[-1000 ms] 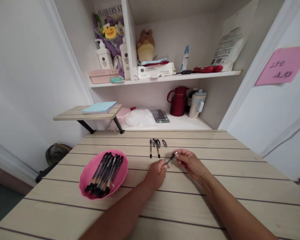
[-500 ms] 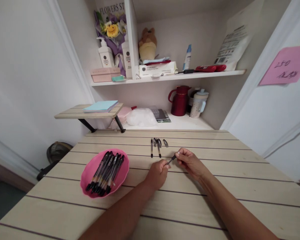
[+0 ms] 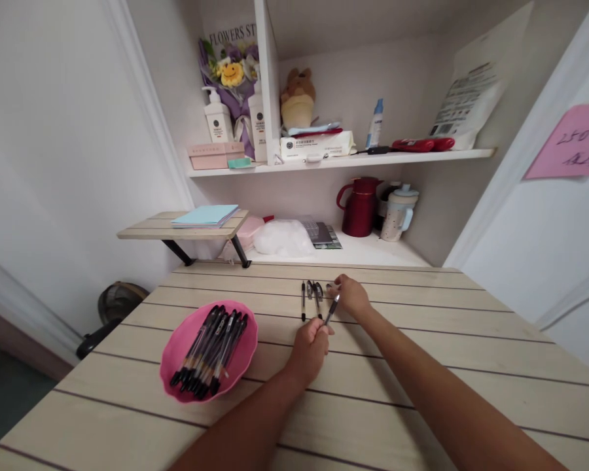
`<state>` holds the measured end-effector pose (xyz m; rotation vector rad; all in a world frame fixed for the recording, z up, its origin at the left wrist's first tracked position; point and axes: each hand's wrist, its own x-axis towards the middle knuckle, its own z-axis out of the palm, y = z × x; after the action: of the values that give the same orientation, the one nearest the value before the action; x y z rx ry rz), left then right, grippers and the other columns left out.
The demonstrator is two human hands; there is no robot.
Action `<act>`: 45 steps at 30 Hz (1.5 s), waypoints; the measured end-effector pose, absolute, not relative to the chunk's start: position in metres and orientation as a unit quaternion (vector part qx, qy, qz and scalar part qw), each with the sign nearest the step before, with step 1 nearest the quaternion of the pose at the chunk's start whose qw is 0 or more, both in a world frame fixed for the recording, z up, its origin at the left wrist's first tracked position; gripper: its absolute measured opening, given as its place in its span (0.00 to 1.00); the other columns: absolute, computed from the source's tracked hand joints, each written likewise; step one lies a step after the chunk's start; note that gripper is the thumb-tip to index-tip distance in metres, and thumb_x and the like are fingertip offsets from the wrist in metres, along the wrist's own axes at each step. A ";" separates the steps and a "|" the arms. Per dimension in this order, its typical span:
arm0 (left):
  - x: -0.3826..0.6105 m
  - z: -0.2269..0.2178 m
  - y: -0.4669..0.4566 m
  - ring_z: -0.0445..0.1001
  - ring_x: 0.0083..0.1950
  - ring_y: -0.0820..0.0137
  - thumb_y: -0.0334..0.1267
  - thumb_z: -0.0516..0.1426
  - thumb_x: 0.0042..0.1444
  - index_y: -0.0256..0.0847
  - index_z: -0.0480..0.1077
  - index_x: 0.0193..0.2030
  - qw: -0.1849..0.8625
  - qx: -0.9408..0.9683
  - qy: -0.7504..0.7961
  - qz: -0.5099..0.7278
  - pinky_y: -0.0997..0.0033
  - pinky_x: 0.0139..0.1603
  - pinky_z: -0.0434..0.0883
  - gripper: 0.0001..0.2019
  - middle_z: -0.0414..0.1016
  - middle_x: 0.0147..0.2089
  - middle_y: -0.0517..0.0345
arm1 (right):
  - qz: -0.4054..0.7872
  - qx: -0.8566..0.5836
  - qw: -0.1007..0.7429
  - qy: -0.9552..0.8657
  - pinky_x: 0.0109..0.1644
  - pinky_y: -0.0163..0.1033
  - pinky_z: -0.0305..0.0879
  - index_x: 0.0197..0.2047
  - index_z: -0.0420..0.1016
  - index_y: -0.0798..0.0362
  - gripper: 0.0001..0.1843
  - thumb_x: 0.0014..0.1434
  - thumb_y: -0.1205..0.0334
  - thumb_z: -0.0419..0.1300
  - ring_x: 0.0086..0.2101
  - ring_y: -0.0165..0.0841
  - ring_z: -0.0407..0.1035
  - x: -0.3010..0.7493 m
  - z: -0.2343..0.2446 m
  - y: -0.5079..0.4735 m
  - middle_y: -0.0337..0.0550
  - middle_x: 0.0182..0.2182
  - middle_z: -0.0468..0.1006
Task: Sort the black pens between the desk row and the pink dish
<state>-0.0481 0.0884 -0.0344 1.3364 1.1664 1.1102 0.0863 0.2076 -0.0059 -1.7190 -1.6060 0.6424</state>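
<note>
My left hand (image 3: 310,352) is closed around a black pen (image 3: 330,313), whose bare silver tip points up and to the right. Beyond it, my right hand (image 3: 352,296) has its thumb and fingers pinched at a small clear-and-dark pen cap (image 3: 330,286) on the desk, partly covered by the fingertips. Just left of that lie a slim black pen part (image 3: 303,302), another one (image 3: 317,302) and two loose caps, one of them a dark cap (image 3: 309,290). To the left, a pink scalloped bowl (image 3: 248,356) holds several capped black pens (image 3: 211,350).
The slatted wooden desk (image 3: 422,399) meets a white shelf unit at the back. A small raised stand (image 3: 142,226) with blue paper (image 3: 205,214) is at back left. A red jug (image 3: 360,208) and a speckled cup (image 3: 397,214) stand under the upper shelf (image 3: 402,157).
My right hand has left the front end of the pen and moved up and left to the rightmost cap. The pen's tip now shows, and the pen points more upward in my left hand.
</note>
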 end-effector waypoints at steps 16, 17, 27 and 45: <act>-0.047 -0.033 0.088 0.55 0.20 0.77 0.38 0.46 0.53 0.37 0.65 0.31 0.482 0.587 0.486 0.434 0.77 0.23 0.54 0.10 0.56 0.16 0.67 | 0.460 -0.481 0.574 -0.477 0.24 0.32 0.60 0.36 0.67 0.52 0.15 0.48 0.51 0.57 0.23 0.27 0.65 0.127 -0.004 0.160 0.41 0.27 0.74; -0.047 -0.032 0.088 0.55 0.20 0.77 0.38 0.46 0.53 0.37 0.65 0.31 0.478 0.590 0.488 0.430 0.77 0.23 0.54 0.10 0.56 0.16 0.67 | 0.491 -0.439 0.604 -0.448 0.24 0.32 0.59 0.35 0.67 0.52 0.15 0.46 0.52 0.60 0.23 0.26 0.64 0.125 -0.001 0.155 0.40 0.28 0.74; -0.049 -0.032 0.088 0.54 0.20 0.77 0.39 0.46 0.53 0.38 0.65 0.31 0.466 0.610 0.491 0.412 0.77 0.23 0.53 0.10 0.56 0.17 0.67 | 0.536 -0.380 0.615 -0.435 0.24 0.31 0.56 0.35 0.68 0.52 0.18 0.42 0.53 0.64 0.22 0.25 0.62 0.110 0.015 0.138 0.38 0.26 0.73; -0.048 -0.033 0.088 0.55 0.20 0.77 0.38 0.47 0.52 0.38 0.65 0.31 0.465 0.610 0.492 0.412 0.78 0.23 0.54 0.09 0.57 0.17 0.67 | 0.596 -0.367 0.511 -0.498 0.23 0.30 0.55 0.35 0.70 0.53 0.19 0.39 0.55 0.66 0.19 0.23 0.60 0.100 0.010 0.122 0.33 0.18 0.67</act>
<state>-0.0484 0.0882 -0.0333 1.4984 1.2084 1.0109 0.1000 0.1224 0.0097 -0.8825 -1.1996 1.4352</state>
